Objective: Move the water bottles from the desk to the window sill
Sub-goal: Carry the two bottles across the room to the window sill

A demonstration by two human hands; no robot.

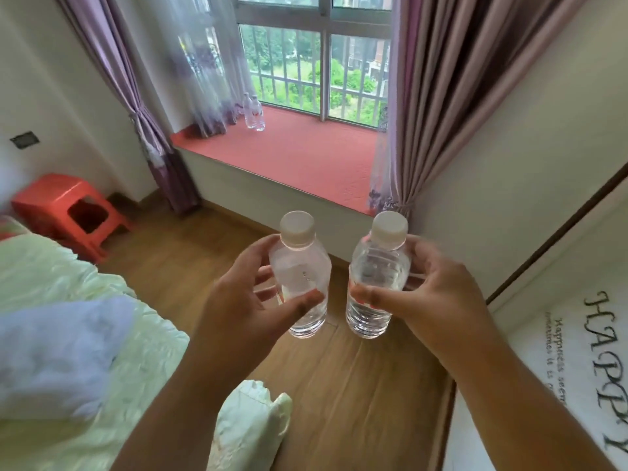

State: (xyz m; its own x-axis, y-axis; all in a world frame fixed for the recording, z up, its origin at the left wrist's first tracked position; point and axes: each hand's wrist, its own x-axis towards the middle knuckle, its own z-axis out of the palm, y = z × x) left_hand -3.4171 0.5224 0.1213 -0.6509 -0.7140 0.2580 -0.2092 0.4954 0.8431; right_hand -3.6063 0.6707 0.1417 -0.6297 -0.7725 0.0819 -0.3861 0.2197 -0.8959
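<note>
I hold two clear water bottles with white caps upright in front of me, above the wooden floor. My left hand [251, 300] grips the left bottle [302, 266] around its body. My right hand [438, 300] grips the right bottle [379, 270] the same way. Ahead lies the red window sill [306, 154], and two more clear bottles [255, 113] stand close together at its far left, near the sheer curtain. The desk is out of view.
A bed with pale green bedding [85, 334] fills the left foreground. A red plastic stool [68, 209] stands by the left wall. Purple curtains [441, 96] hang at both sides of the window. A wardrobe door with lettering [577, 351] is on my right.
</note>
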